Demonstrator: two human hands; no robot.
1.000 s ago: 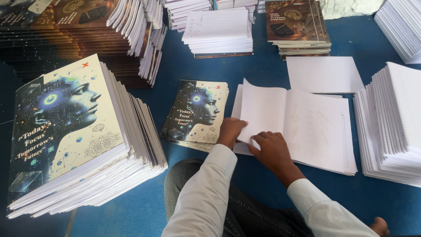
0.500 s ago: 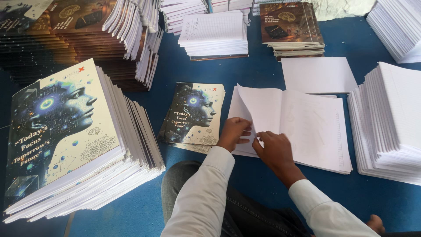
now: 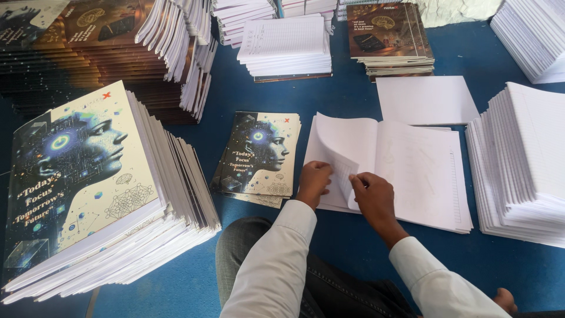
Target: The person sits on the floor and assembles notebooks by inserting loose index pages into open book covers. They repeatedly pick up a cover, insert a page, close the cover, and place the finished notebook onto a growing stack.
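- Left of the open book (image 3: 406, 171), a small pile of picture covers (image 3: 259, 156) lies near.
- Left hand (image 3: 313, 181) presses flat on the book's lower corner.
- Right hand (image 3: 372, 194) pinches one thin, floppy page (image 3: 338, 144); I think its edge tears easily.

Your left hand (image 3: 313, 181) and right hand (image 3: 373, 194) are bare; long white shirt sleeves (image 3: 276, 259) cover both arms, dark grey jeans (image 3: 329, 288) below.
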